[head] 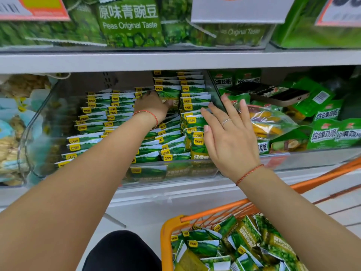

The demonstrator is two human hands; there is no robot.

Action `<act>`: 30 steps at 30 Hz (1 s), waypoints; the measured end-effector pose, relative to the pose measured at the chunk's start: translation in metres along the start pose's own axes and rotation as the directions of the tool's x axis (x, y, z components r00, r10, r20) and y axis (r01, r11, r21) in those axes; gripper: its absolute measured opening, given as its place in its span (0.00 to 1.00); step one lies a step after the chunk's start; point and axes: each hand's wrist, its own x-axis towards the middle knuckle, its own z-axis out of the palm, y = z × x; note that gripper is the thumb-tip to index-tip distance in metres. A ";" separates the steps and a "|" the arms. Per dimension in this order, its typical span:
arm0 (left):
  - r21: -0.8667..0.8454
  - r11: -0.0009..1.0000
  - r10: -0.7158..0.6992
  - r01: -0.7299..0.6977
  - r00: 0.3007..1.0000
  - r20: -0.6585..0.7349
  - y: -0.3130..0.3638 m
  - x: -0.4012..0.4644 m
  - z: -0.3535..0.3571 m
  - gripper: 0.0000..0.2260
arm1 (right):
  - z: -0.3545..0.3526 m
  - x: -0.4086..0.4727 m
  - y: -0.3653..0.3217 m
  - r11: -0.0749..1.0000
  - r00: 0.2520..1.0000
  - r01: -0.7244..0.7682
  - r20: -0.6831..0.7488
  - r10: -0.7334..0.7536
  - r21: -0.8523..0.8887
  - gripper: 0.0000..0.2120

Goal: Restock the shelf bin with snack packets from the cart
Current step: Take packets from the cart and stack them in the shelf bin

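Grey shop shelving (175, 60) fills the view, its upper tier stacked with large green pea bags (130, 22) behind price cards. Below it sits a clear shelf bin (175, 173), packed in rows with small green snack packets (121, 114); mixed green bags (330, 132) crowd the neighbouring section toward the right edge. An orange cart (168, 237) at the bottom edge holds more loose packets (234, 249). The left hand (151, 107) reaches deep into the bin, fingers curled onto a packet (168, 94) at the back row. The right hand (228, 133) lies flat, fingers spread, against the front right stack.
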 end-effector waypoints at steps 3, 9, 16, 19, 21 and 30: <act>-0.125 0.992 -0.003 0.000 1.000 -0.022 0.001 -0.011 -0.004 0.40 | -0.002 0.000 0.000 1.000 1.000 0.007 0.011 -0.007 0.002 0.22; -0.233 0.950 0.160 -0.208 0.964 -0.210 0.000 -0.074 -0.025 0.25 | -0.037 -0.008 0.009 0.973 0.994 0.051 -0.102 -0.029 0.225 0.19; -0.297 0.690 0.547 -0.660 0.744 -0.383 0.010 -0.191 -0.034 0.11 | -0.093 -0.068 0.039 0.960 0.989 0.101 -0.132 -0.068 0.261 0.12; -0.345 0.658 0.700 -0.670 0.713 -0.050 0.027 -0.235 -0.019 0.08 | -0.107 -0.107 0.049 0.949 0.990 0.140 -0.005 -0.144 0.282 0.12; -0.108 0.685 0.701 -0.721 0.611 0.369 0.035 -0.248 0.002 0.10 | -0.111 -0.127 0.051 0.963 0.968 0.125 0.184 -0.172 0.239 0.13; 0.362 0.518 0.056 -0.775 0.453 0.890 0.052 -0.274 0.087 0.19 | -0.088 -0.184 0.070 0.994 0.129 -0.102 0.990 0.060 -0.047 0.20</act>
